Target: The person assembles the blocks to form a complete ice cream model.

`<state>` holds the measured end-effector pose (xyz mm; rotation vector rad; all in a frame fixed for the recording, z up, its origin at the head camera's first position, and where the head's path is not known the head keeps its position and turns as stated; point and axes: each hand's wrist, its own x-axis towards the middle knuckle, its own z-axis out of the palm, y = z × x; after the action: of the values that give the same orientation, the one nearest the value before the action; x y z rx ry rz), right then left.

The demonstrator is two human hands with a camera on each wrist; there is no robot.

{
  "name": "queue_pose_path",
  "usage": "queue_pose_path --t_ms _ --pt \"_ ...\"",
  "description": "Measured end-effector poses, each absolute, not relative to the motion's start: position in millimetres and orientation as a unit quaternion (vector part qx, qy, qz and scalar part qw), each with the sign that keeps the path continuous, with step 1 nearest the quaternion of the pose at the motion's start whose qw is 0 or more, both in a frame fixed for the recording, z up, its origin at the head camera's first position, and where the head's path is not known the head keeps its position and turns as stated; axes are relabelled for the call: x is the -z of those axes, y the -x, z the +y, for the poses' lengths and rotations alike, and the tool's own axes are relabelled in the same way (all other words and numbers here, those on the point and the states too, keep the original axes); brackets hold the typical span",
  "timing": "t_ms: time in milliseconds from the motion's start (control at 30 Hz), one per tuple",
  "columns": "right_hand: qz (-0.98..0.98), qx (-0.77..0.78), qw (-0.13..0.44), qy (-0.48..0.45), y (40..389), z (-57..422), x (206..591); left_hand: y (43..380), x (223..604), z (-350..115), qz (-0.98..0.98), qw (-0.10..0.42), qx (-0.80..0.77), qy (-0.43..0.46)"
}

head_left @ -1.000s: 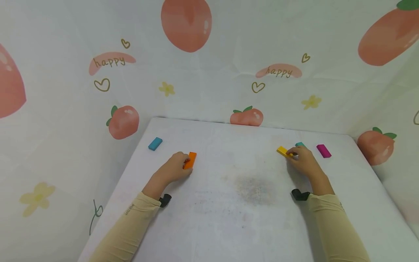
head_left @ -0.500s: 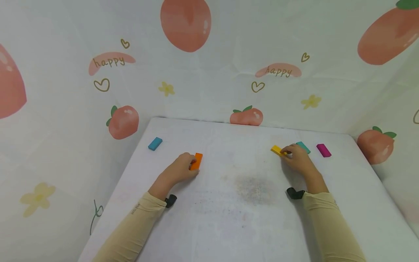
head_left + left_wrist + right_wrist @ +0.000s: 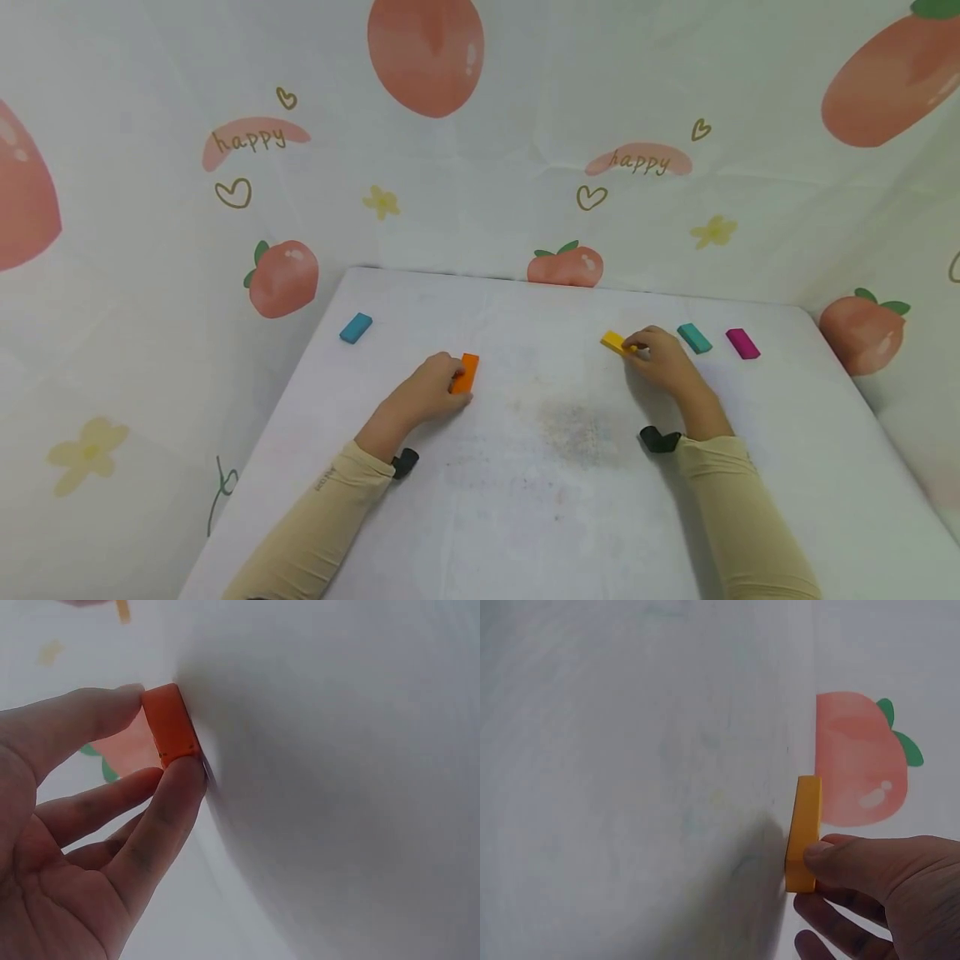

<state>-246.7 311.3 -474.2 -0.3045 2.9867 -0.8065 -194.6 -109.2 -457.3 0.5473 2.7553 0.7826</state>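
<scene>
My left hand (image 3: 431, 389) pinches an orange block (image 3: 467, 372) between thumb and fingers, at the left of the white table. The left wrist view shows the orange block (image 3: 171, 724) gripped at its two ends. On the right side, my right hand (image 3: 660, 358) pinches one end of a yellow block (image 3: 613, 341). In the right wrist view the thumb lies on the near end of the yellow block (image 3: 804, 832), and its far end sticks out. Both blocks are at or close to the tabletop; whether they touch it I cannot tell.
A blue block (image 3: 356, 328) lies at the table's far left. To the right of my right hand lie a teal block (image 3: 694, 338) and a magenta block (image 3: 743, 343). The white table (image 3: 510, 517) meets a peach-printed cloth (image 3: 480, 175) behind it. Dark smudges mark the table's middle.
My left hand has moved right with the orange block. My right hand has moved left with the yellow block, uncovering the teal block.
</scene>
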Motion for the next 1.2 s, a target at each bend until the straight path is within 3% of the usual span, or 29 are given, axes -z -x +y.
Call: queue_pose_path --t_ms 1200 --pt "0.940 0.285 0.031 0.183 247 229 471 163 456 -60 0.923 0.124 -0.271 -0.243"
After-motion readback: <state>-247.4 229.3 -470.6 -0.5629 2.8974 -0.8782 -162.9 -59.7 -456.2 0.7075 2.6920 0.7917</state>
